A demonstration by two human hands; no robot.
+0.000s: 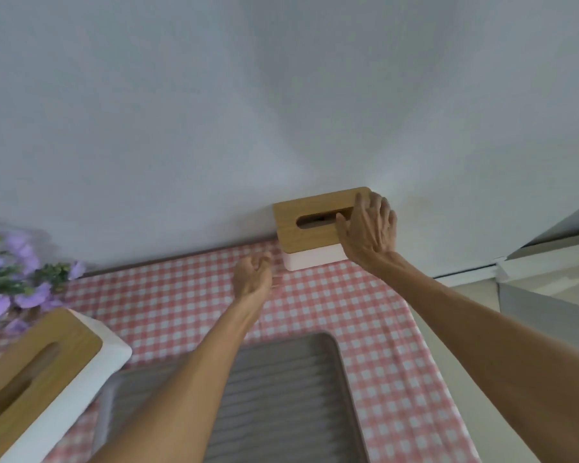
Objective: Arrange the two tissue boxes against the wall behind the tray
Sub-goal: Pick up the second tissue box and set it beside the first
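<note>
A tissue box [310,225], white-bodied with a slotted wooden lid, is seen set against the wall [248,111] at the far edge of the checked cloth [375,329]. The right hand [368,228] is laid flat over the lid's right end, fingers spread, nothing gripped. The left hand [252,274] is held just beside the box's left front, fingers loosely curled, empty. A second tissue box [44,375] is seen at near left, beside the grey tray [331,355]; bare cloth lies along the wall between.

Open wall [181,145] stretch left of far tissue box [301,228]; flowers [17,272] crowd the far-left corner, tray [281,396] fronts it.
</note>
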